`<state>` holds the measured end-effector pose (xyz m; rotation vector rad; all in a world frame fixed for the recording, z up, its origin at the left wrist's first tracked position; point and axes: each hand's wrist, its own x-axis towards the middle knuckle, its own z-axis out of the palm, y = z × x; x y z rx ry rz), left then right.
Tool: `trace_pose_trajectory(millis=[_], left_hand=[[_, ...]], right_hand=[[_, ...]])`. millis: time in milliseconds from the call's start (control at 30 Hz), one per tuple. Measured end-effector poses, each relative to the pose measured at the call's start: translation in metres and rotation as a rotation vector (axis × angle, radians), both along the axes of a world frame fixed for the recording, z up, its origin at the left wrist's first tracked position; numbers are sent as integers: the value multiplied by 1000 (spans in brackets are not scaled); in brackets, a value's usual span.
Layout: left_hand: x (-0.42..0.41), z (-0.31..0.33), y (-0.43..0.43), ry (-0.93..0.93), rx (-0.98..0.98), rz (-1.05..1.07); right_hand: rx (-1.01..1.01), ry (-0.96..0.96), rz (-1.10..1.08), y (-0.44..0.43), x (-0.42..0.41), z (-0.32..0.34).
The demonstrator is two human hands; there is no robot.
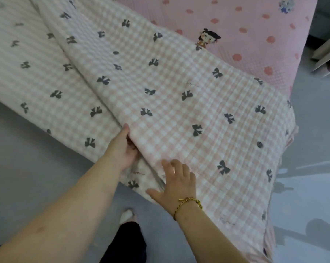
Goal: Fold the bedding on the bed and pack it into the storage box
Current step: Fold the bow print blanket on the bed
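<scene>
A pink-and-white checked quilt (169,103) with dark bow prints lies across the bed, one layer folded over another. My left hand (122,149) grips the edge of the upper fold near the bed's front edge, thumb on top and fingers tucked under the cloth. Just to its right, my right hand (176,184), with a gold bracelet on the wrist, rests flat on the quilt with fingers spread. No storage box is in view.
A pink dotted bed sheet (255,35) with cartoon figures covers the mattress at the upper right. Grey floor (36,177) runs along the front and right of the bed. My foot (127,215) stands close to the bed. Pale furniture (327,52) sits at the right edge.
</scene>
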<state>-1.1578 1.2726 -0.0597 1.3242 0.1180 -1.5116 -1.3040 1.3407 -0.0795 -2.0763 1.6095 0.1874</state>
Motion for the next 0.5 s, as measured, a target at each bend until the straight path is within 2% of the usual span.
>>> trace_pose_trajectory(millis=[100, 200, 300, 367, 500], left_hand=[[29, 10, -31, 122, -122, -76], [34, 18, -49, 201, -200, -207], [40, 20, -66, 132, -214, -343], [42, 16, -77, 83, -219, -361], [32, -3, -104, 68, -169, -289]], right_hand=[[-82, 96, -95, -9, 37, -6], [5, 14, -213, -29, 34, 3], [80, -246, -486, -65, 2, 14], [71, -442, -640, -83, -17, 28], [173, -657, -681, -103, -36, 50]])
